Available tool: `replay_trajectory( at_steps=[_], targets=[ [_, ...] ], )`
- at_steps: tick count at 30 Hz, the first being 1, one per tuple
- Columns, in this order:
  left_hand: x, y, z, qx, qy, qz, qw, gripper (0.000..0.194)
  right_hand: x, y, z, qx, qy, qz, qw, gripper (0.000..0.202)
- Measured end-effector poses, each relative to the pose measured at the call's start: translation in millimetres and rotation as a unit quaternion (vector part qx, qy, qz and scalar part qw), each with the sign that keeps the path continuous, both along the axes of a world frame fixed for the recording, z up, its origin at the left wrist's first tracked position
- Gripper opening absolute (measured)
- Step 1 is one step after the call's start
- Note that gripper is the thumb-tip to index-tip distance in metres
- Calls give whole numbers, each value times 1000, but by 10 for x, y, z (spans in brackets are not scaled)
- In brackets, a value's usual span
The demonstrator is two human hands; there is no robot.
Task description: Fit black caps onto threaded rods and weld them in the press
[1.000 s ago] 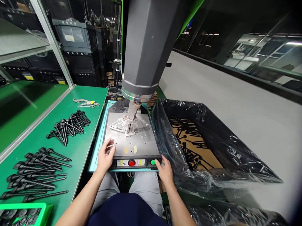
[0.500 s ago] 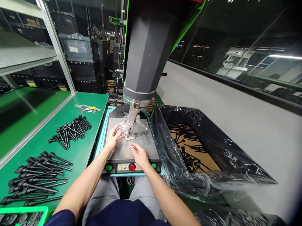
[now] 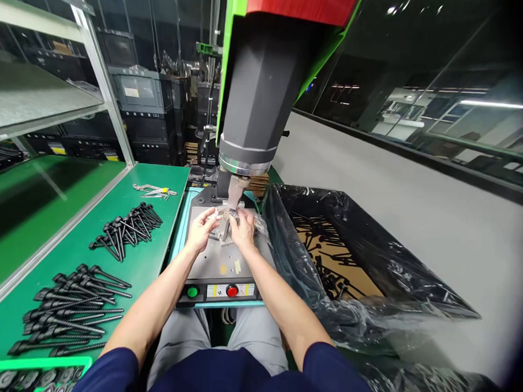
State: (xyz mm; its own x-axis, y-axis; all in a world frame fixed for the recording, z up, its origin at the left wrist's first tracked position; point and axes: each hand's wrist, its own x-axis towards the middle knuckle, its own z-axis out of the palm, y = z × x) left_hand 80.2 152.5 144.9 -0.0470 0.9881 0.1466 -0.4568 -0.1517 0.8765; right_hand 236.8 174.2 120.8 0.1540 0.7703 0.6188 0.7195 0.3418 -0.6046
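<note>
Access is free across the front edge of the flat grey metal plate (image 3: 208,267); near its rear edge, a tapered grey metal horn (image 3: 236,191) obstructs.

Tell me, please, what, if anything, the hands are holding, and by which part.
The left hand and right hand are at clear plastic by the metal tip; whether either grips it cannot be told.

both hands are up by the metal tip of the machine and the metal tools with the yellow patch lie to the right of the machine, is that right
Not quite: the metal tools lie to the left of the machine, as the head view shows. The left hand and right hand are indeed up by the metal tip.
</note>
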Motion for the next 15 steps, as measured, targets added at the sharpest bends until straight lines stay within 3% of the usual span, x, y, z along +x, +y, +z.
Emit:
replay_trajectory(
  at_steps=[5, 9, 15],
  targets=[
    [15, 32, 105, 13, 3, -5, 1000, 50, 65, 266, 168, -61, -41, 54, 996, 21],
    [14, 37, 91, 4, -16, 12, 1000, 48, 92, 274, 199, -46, -29, 78, 995, 18],
    [41, 43, 52, -30, -19, 25, 999, 39, 77, 244, 291, -62, 1, 56, 997, 18]
  ],
)
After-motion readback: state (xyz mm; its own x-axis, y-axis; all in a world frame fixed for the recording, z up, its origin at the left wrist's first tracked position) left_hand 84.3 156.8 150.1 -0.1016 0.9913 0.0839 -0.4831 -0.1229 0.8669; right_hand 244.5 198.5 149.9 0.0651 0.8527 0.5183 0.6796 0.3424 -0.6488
